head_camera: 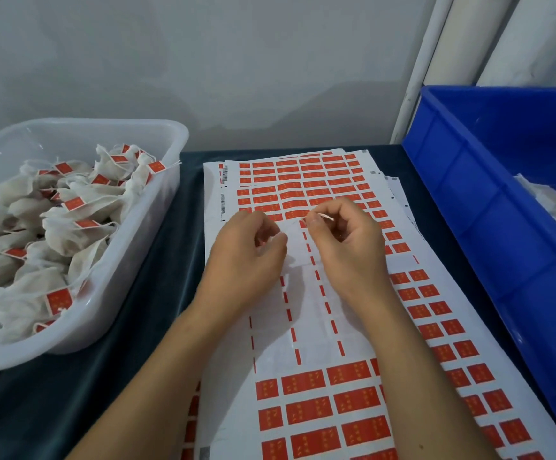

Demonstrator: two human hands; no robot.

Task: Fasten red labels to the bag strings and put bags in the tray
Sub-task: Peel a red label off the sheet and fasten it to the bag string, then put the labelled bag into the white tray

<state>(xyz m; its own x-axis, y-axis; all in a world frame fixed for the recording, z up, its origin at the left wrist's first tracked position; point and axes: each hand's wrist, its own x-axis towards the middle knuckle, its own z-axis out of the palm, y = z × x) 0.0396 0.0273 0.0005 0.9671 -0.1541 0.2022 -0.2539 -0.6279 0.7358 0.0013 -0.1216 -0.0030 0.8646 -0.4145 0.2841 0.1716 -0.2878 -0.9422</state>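
A red label (323,216) is pinched edge-on between the thumb and forefinger of the right hand (343,239), just above the bare, already stripped part of the label sheet (306,303); the peeling step is judged to be in hand. The left hand (248,250) is curled beside it, something white and thin seemingly nipped at its fingertips, though whether that is a bag string cannot be told. For the next move a string must be laid across the sticky face and the label folded shut over it. Finished labelled tea bags (37,227) are heaped in the clear plastic tray (143,234) at the left, while unlabelled bags (548,200) are glimpsed in the blue crate (489,200) at the right. No obstruction is seen between the hands and the tray.
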